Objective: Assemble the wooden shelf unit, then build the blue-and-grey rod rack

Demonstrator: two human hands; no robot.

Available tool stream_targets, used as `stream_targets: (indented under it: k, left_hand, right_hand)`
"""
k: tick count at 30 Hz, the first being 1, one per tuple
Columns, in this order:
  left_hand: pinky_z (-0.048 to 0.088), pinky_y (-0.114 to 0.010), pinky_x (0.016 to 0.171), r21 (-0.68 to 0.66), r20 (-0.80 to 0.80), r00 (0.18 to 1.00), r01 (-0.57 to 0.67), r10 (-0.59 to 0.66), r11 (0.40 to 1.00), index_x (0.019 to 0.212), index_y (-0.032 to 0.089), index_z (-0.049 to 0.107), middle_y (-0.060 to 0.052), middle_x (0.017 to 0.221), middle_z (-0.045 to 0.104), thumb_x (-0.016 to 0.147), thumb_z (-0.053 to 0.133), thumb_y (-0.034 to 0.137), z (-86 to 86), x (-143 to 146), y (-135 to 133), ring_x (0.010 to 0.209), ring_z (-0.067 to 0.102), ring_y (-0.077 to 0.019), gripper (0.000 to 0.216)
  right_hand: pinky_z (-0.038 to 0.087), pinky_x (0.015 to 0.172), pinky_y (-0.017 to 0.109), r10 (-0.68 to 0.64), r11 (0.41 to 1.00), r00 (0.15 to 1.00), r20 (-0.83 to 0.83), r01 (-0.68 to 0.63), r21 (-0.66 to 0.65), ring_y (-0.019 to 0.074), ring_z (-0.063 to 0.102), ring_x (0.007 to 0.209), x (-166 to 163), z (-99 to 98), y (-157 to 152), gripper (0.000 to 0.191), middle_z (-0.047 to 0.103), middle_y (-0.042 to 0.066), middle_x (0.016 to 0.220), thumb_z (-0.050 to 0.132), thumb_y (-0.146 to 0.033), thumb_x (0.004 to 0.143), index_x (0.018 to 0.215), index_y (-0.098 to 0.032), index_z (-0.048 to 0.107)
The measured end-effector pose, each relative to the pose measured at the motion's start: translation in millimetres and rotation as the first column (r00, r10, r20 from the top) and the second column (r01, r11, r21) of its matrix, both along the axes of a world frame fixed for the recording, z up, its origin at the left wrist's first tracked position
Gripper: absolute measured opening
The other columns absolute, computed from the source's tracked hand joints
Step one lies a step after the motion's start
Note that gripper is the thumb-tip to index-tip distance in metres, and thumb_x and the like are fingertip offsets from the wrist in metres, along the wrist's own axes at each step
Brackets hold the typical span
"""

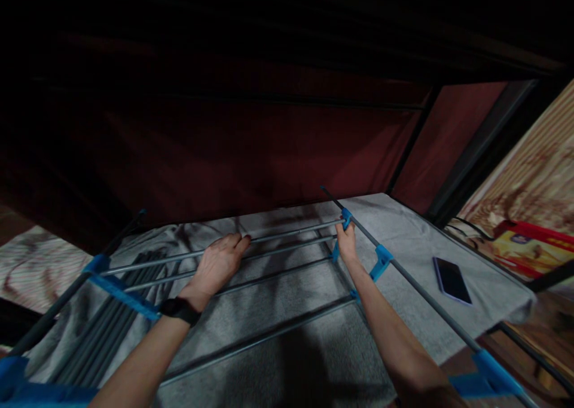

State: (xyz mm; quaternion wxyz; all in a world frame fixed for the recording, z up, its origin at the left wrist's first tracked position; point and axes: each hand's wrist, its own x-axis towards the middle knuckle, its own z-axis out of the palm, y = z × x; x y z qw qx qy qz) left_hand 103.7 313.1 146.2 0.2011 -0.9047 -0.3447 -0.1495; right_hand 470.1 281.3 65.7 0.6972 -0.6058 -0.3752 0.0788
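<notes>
A rack frame of grey metal rods and blue plastic connectors stands in front of me. My left hand [220, 261], with a black band on the wrist, is closed over the upper crosswise rod [287, 234] near its middle. At that rod's right end, my right hand [347, 241] is wrapped round the rod just under a blue connector [347, 216]; its fingertips are partly hidden. A second blue connector [381, 261] sits lower on the right side rod [424, 294]. On the left, a long blue connector [123, 294] holds the ends of two crosswise rods.
Several loose grey rods [105, 324] lie bundled on the grey cloth [403, 228] at left. A phone [452, 280] rests on the cloth at right, with a red and yellow box [533, 249] beyond it. A dark red panel [251, 157] stands behind the rack.
</notes>
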Motion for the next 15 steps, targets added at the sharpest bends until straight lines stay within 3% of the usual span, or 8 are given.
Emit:
stream_targets:
  k: [15]
  left_hand:
    - [0.053, -0.036, 0.076, -0.067, -0.002, 1.0, -0.002, 0.001, 0.998, 0.118, 0.02, 0.062, -0.012, 0.104, 0.068, 0.091, 0.038, 0.009, 5.3, -0.5, -2.2, 0.091, 0.066, -0.025, 0.037]
  right_hand:
    - [0.038, 0.106, 0.041, -0.039, 0.999, 0.998, 0.051, 0.039, 0.003, 0.0254, 0.055, 0.116, -6.4, 5.1, 0.6, 0.043, 0.064, 0.013, 0.117, 0.054, -0.055, 0.084, 0.109, -0.02, 0.053]
